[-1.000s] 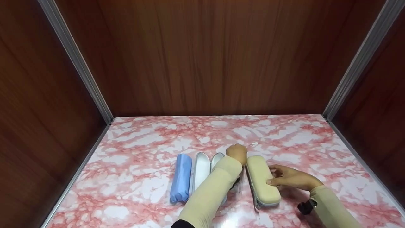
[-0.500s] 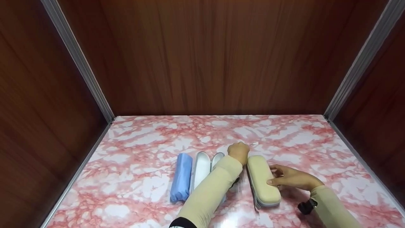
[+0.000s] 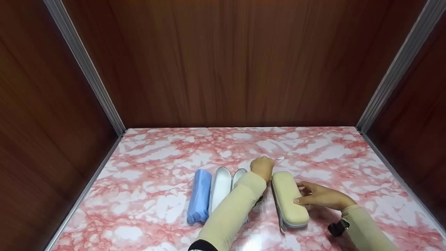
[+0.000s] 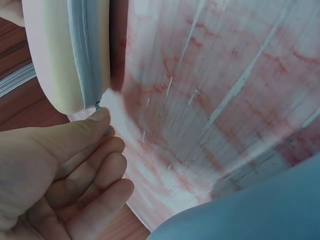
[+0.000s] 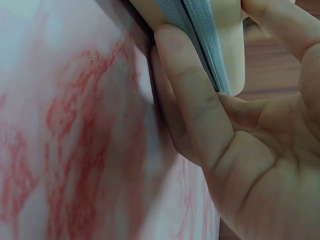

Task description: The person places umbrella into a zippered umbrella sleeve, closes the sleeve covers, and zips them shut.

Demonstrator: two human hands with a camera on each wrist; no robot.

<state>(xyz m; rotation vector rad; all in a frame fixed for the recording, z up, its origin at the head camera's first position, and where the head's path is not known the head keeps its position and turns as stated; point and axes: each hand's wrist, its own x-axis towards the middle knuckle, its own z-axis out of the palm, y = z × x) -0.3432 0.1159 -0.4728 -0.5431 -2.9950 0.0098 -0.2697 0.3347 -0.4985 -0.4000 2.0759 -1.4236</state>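
Note:
A cream zippered hard case [image 3: 290, 198] lies lengthwise on the pink-and-white marbled table, its grey zipper band running round the side. My left hand [image 3: 262, 168] is at the case's far left end. In the left wrist view, the left thumb and forefinger pinch the zipper pull [image 4: 97, 105] at the band's end, and the other fingers are curled below. From the right, my right hand [image 3: 322, 196] holds the case, thumb on its top and fingers against its side. One right finger [image 5: 182, 75] lies across the grey zipper band [image 5: 202, 42] in the right wrist view.
Left of the cream case lies an opened case with a white lining [image 3: 222, 186], partly hidden by my left sleeve [image 3: 232, 214]. Beside it is a folded blue cloth-like bundle [image 3: 199, 196]. Dark wood panels [image 3: 223, 62] enclose the table at the back and sides.
My left hand has shifted slightly away and to the right along the case's far end. The right hand and the case have stayed in place.

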